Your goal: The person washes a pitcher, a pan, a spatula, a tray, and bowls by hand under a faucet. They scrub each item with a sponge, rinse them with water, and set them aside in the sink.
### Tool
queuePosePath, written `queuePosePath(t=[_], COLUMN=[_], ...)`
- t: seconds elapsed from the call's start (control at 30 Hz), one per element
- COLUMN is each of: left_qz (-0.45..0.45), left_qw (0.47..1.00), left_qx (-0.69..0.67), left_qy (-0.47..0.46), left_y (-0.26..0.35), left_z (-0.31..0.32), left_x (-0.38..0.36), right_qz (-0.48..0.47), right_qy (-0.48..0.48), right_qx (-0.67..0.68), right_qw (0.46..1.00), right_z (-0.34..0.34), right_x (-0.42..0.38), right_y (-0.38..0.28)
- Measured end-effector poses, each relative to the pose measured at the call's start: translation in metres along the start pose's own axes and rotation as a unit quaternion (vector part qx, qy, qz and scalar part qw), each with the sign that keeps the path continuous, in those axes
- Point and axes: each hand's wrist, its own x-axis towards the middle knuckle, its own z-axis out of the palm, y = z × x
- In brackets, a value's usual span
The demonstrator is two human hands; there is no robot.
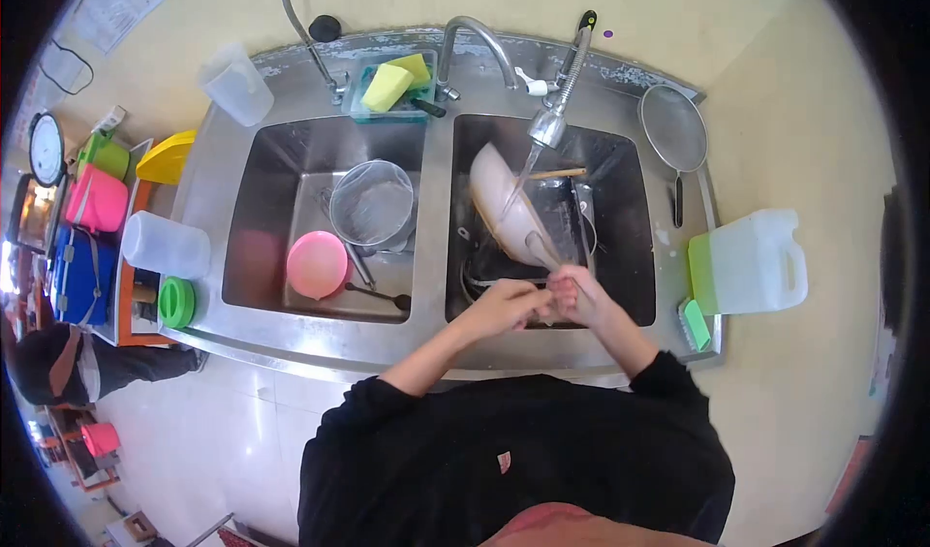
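Observation:
A pale frying pan (499,193) is tilted on its side in the right sink basin, and water from the spring-hose faucet (549,125) runs onto it. My right hand (579,297) is closed around the pan's handle, near the basin's front edge. Just left of it, my left hand (509,307) has its fingers curled in beside the handle's end, touching or almost touching the right hand. What those left fingers hold, if anything, is hidden. Dark cookware (572,213) and a wooden-handled utensil (560,173) lie in the basin behind the pan.
In the left basin (276,198) are a pink bowl (318,264), a clear round container (372,203) and a dark spoon (383,297). Sponges (387,87) sit in a tray behind. A strainer (674,128), a jug (751,261) and a green brush (695,324) are at right. Another person (58,368) stands far left.

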Motion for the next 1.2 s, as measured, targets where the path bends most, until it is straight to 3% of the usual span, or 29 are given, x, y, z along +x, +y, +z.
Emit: queuePosePath(t=[0.07,0.17,0.3,0.4,0.5,0.63,0.67,0.73,0.9,0.93,1.0,1.07,1.1,1.13,1.17,1.2], left_qz=[-0.045,-0.208,-0.176,-0.14,-0.186,-0.199,-0.179,-0.139,-0.129,-0.119,-0.096,-0.089,-0.049,-0.008,-0.024,-0.037], left_qw=[0.997,0.971,0.937,0.92,0.909,0.912,0.919,0.93,0.957,0.947,0.921,0.925,0.919,0.91,0.917,0.925], left_qx=[0.014,-0.069,-0.301,-0.366,-0.37,-0.342,-0.342,-0.339,-0.241,-0.28,-0.353,-0.353,-0.382,-0.41,-0.384,-0.358], left_qy=[0.067,0.099,-0.029,0.004,0.042,0.113,0.082,0.019,0.093,0.106,0.13,0.106,0.083,0.058,0.107,0.126], left_y=[-0.002,-0.053,-0.043,-0.069,-0.078,-0.077,-0.08,-0.084,-0.06,-0.068,-0.087,-0.08,-0.09,-0.1,-0.099,-0.096], left_z=[-0.006,-0.012,0.014,0.008,0.0,-0.006,-0.012,-0.025,-0.027,-0.028,-0.03,-0.027,-0.024,-0.02,-0.018,-0.016], left_x=[-0.004,0.022,0.029,0.052,0.072,0.083,0.085,0.088,0.091,0.099,0.117,0.107,0.115,0.125,0.126,0.121], right_qz=[-0.006,-0.001,0.019,0.013,-0.033,-0.086,-0.1,-0.13,-0.128,-0.12,-0.102,-0.079,-0.216,-0.289,-0.359,-0.487], right_qy=[-0.148,-0.236,-0.281,-0.296,-0.264,-0.14,-0.109,-0.046,0.048,0.061,0.178,0.242,0.225,0.198,0.169,0.143], right_qx=[0.095,0.204,0.174,0.19,0.111,0.0,-0.027,-0.079,-0.301,-0.362,-0.634,-0.833,-0.882,-0.877,-0.866,-0.806], right_qw=[0.984,0.95,0.944,0.936,0.958,0.986,0.989,0.987,0.944,0.922,0.745,0.492,0.354,0.33,0.304,0.305], right_z=[-0.015,-0.004,-0.005,-0.011,-0.016,-0.015,-0.015,-0.002,0.007,0.011,0.05,0.116,0.108,0.144,0.188,0.197], right_x=[-0.001,-0.005,0.015,0.025,0.035,0.048,0.051,0.05,0.045,0.043,0.025,-0.003,0.017,0.022,0.034,0.076], right_y=[0.022,0.048,0.06,0.057,0.056,0.046,0.045,0.044,0.029,0.021,0.011,0.014,0.008,0.011,0.015,0.003])
